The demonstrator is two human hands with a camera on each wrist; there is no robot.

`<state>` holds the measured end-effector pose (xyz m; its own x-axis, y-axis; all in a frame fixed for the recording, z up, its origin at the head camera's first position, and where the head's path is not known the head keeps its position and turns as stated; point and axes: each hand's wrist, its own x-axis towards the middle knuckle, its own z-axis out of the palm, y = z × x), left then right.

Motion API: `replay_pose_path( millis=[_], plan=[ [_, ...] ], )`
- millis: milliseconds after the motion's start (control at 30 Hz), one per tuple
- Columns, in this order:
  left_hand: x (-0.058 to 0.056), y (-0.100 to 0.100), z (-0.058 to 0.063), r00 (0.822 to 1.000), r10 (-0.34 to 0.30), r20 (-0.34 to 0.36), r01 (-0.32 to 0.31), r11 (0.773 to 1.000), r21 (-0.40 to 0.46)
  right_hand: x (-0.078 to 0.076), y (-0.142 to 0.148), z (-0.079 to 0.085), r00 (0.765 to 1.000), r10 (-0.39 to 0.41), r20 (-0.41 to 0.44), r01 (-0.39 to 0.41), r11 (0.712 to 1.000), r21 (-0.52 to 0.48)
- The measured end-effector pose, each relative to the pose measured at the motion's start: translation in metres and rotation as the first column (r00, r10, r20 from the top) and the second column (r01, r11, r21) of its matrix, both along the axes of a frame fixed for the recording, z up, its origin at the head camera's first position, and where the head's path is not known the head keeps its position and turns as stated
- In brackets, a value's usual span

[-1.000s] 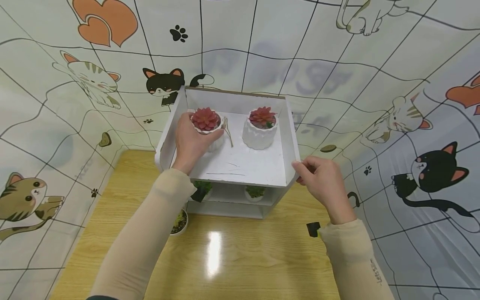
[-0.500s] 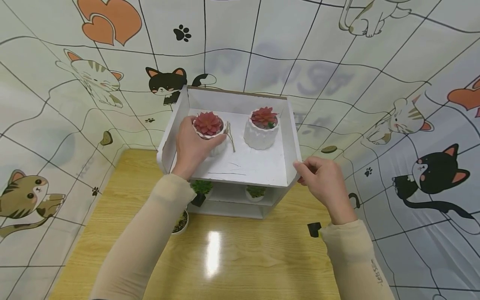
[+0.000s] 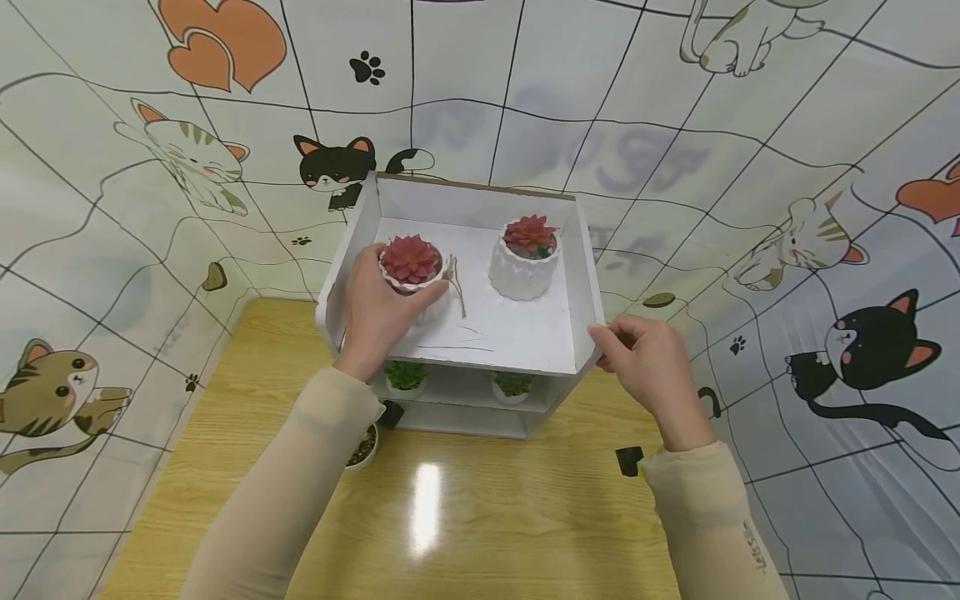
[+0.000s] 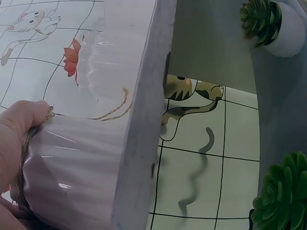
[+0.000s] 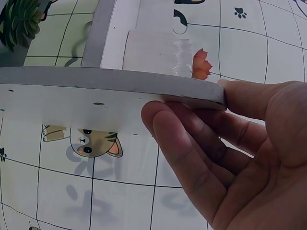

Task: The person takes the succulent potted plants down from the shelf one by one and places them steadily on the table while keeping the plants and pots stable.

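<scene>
My left hand (image 3: 375, 308) grips a white ribbed pot (image 4: 72, 167) by its upper part, thumb at the rim and fingers round the far side. A red succulent (image 3: 410, 259) fills its top, and twine is tied round it with loose ends (image 3: 459, 287) to the right. This pot sits near the front left of the top tier of a white shelf (image 3: 510, 333). At the shelf's right side, my right hand (image 3: 648, 358) pinches the front end of the side panel (image 5: 192, 91) between thumb and fingers. A second white pot (image 3: 522, 275) with a red succulent stands farther back on the right.
Two small pots with green plants, one on the left (image 3: 406, 375) and one on the right (image 3: 513, 383), stand on the tier below. Another small pot (image 3: 363, 450) stands on the wooden table (image 3: 495, 517) beside the shelf's lower left. Cat-printed walls (image 3: 480, 67) enclose the table.
The left hand and its pot have shifted slightly toward the front and left of the top tier. The right hand keeps its hold on the side panel.
</scene>
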<state>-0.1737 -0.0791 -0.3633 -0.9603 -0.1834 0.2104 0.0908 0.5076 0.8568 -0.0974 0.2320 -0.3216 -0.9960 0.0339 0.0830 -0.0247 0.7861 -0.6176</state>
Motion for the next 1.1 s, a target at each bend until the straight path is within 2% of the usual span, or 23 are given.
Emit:
replay_pose_path(
  millis=[533, 800, 1100],
  plan=[
    [0.015, -0.009, -0.004, 1.0, -0.014, 0.021, 0.014, 1.0, 0.011, 0.0, 0.0, -0.001, 1.0, -0.004, 0.001, 0.004, 1.0, -0.001],
    [0.026, -0.013, -0.004, 0.999, -0.042, -0.006, 0.042, 0.999, 0.012, -0.001, 0.001, -0.001, 1.0, -0.006, 0.014, 0.007, 1.0, -0.012],
    [0.035, -0.015, -0.007, 0.999, -0.041, -0.033, 0.042, 0.999, 0.025, 0.0, 0.002, -0.001, 0.999, -0.011, 0.033, 0.012, 1.0, -0.02]
  ],
)
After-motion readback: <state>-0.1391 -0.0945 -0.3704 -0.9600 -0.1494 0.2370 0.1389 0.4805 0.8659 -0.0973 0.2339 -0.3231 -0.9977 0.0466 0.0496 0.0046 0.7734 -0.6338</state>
